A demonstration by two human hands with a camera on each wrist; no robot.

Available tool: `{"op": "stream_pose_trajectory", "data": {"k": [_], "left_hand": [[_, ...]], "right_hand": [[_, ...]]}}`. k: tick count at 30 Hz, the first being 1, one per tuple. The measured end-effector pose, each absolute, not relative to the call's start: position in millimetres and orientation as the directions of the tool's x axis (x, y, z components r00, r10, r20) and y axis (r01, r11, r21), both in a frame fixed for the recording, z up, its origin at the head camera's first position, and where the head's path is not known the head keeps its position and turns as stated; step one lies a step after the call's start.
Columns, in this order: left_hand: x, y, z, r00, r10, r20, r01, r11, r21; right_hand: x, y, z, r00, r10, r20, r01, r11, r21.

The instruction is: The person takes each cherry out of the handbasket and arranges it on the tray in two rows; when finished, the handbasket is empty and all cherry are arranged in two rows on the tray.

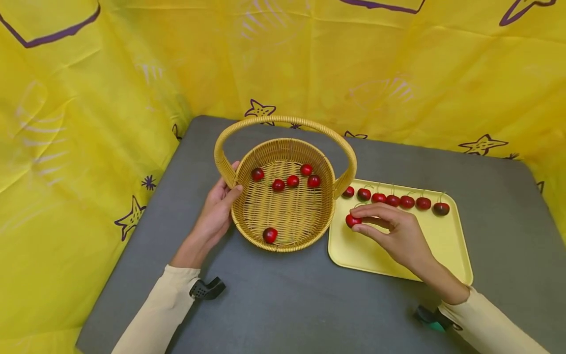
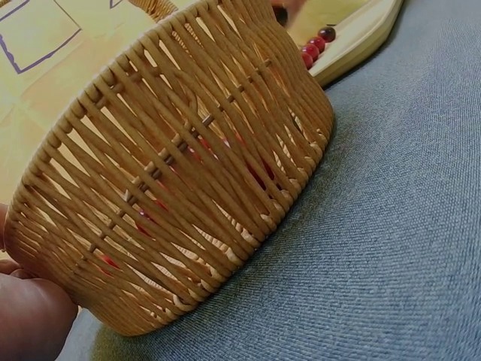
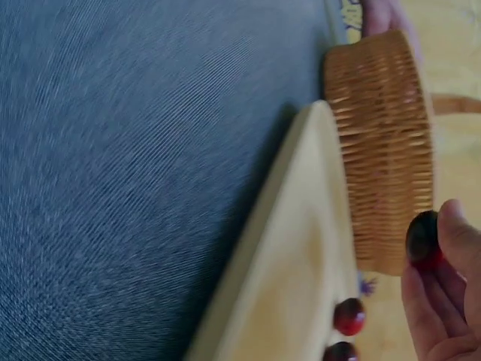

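My right hand (image 1: 395, 233) pinches a dark red cherry (image 1: 353, 221) between thumb and fingertips, over the left part of the yellow tray (image 1: 442, 255). In the right wrist view that cherry (image 3: 425, 241) hangs above the tray's level, with the wicker basket behind it. My left hand (image 1: 215, 206) grips the left side of the round wicker basket (image 1: 283, 249) near the foot of its handle, thumb at the rim. Inside the basket lie several cherries (image 1: 278, 185), most toward the back and one cherry (image 1: 269, 235) near the front rim.
Along the tray's back edge runs a row of several stemmed cherries (image 1: 407, 201). The basket's tall arched handle (image 1: 285, 119) stands up over its back. A dark grey table (image 1: 283, 300) lies under everything, with a yellow patterned cloth (image 1: 309, 59) behind and at the left.
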State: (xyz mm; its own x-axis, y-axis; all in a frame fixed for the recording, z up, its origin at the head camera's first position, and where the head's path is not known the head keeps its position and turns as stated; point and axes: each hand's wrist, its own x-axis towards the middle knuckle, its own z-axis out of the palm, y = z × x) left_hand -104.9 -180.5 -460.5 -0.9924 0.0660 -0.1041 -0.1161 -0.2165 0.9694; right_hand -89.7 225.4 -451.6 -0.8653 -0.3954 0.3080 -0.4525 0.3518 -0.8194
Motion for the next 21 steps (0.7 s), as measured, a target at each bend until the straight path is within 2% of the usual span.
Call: {"op": "stream_pose_trajectory", "data": {"k": [11, 21], "left_hand": [[-103.8, -179.9, -462.5, -0.993, 0.071, -0.099, -0.113, -0.229, 0.967], [-105.2, -180.6, -462.2, -0.994, 0.071, -0.085, -0.099, -0.242, 0.965]], "right_hand": [[-107.5, 223.9, -475.1, -0.907, -0.354, 0.228, -0.391, 0.508, -0.767], [-114.8, 219.1, -482.8, -0.894, -0.378, 0.239, -0.414, 0.494, -0.765]]}}
